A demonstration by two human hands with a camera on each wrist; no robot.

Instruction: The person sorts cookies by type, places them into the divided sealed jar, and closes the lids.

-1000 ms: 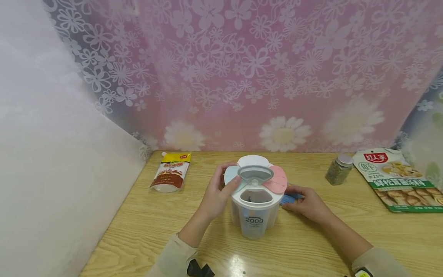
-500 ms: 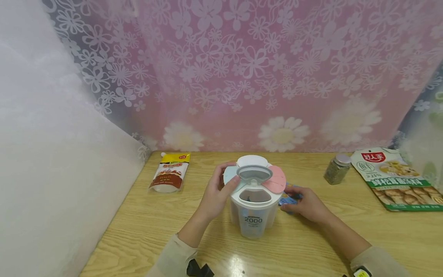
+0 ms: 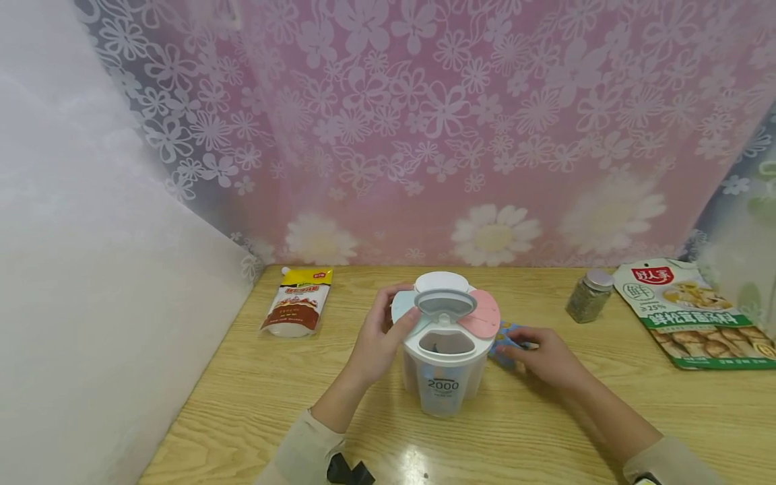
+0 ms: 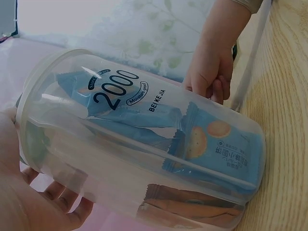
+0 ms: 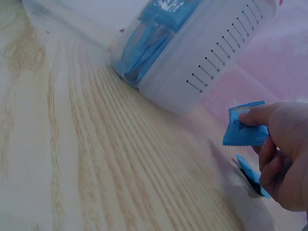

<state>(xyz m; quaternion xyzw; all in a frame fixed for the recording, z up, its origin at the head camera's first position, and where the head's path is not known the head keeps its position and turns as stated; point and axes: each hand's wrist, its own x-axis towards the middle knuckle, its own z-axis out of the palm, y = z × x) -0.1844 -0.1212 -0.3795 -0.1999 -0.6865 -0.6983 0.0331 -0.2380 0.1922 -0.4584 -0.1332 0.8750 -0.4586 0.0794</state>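
A see-through storage container [image 3: 444, 397] with a white top stands on the table. Its grey flap [image 3: 447, 303] is raised over the front opening, while the white, pink and light blue flaps lie down. My left hand [image 3: 377, 347] holds the container's top from the left side, thumb over the light blue flap. Blue biscuit packets [image 4: 216, 144] and an orange-brown packet [image 4: 192, 209] show through the wall. Right of the container, my right hand [image 3: 548, 357] pinches a small blue biscuit packet [image 5: 244, 126] between thumb and fingers. Another blue packet [image 5: 251, 174] lies just below that hand.
A white-brown pouch with a yellow top [image 3: 299, 303] lies at the back left of the wooden table [image 3: 254, 404]. A glass jar of dried herbs [image 3: 589, 296] stands at the back right, beside a large green-and-white seasoning bag [image 3: 697, 316]. A floral curtain [image 3: 388, 135] hangs behind.
My right hand has shifted slightly among the blue packets, and its fingers now pinch one packet. My left hand and the container have stayed in place.
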